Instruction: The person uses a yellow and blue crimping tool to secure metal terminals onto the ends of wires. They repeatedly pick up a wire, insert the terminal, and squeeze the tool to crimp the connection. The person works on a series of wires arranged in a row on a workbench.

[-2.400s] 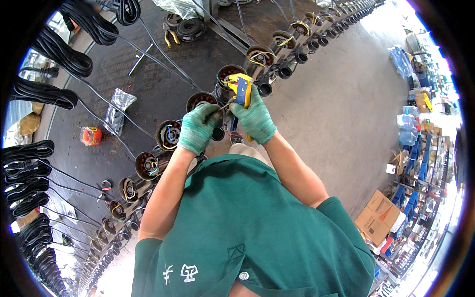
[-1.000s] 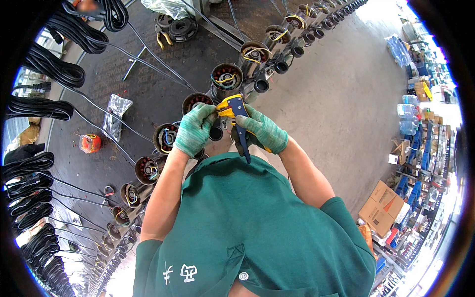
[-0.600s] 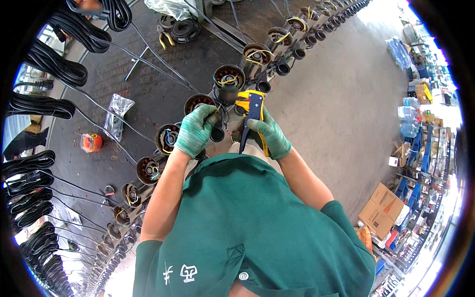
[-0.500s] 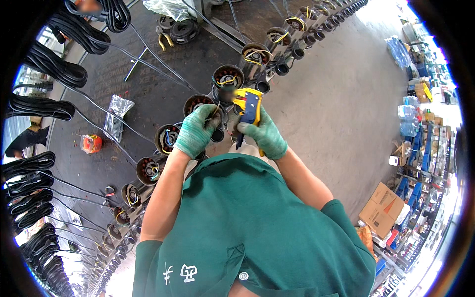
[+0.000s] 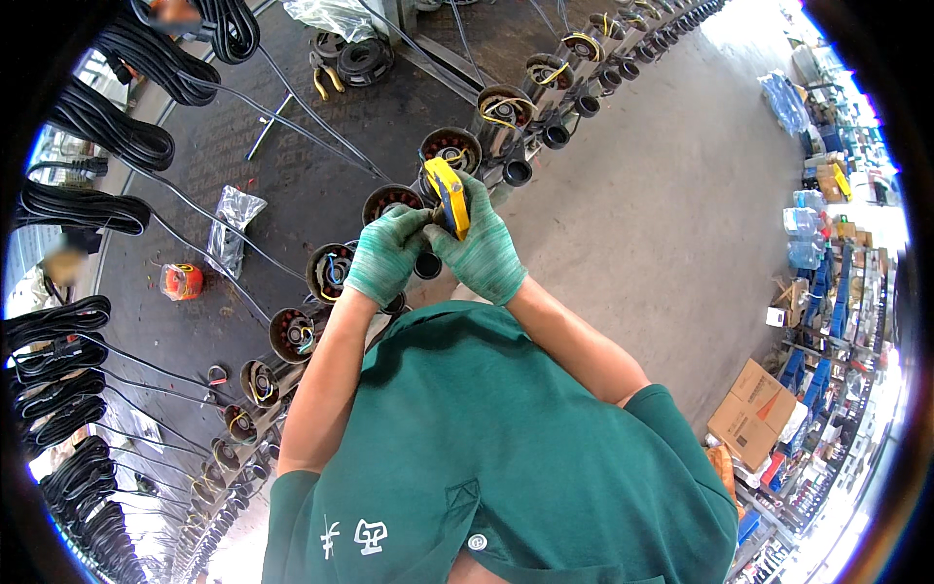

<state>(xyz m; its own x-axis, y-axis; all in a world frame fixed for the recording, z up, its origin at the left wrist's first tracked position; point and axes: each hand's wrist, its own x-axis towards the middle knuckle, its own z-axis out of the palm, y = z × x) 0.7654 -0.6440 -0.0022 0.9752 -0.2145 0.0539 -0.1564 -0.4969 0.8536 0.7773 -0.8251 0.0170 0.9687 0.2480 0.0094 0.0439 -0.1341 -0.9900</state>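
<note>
Yellow-blue tool (image 5: 449, 198) shifted leftward | right hand (image 5: 485, 253) grips it, lower part hidden | left hand (image 5: 382, 258) curled, contents unclear

"What lies on your dark table (image 5: 195, 148)?"
"I see pliers (image 5: 318, 84) with yellow handles, one clear plastic bag (image 5: 232, 222) and one orange-red tub (image 5: 181, 282)."
"And at the right?"
"I see one cardboard box (image 5: 749, 414)."

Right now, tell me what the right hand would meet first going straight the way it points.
The right hand would probably meet the left hand first, up and to its left; an open round housing seems to lie beyond, though depth is unclear.
</note>
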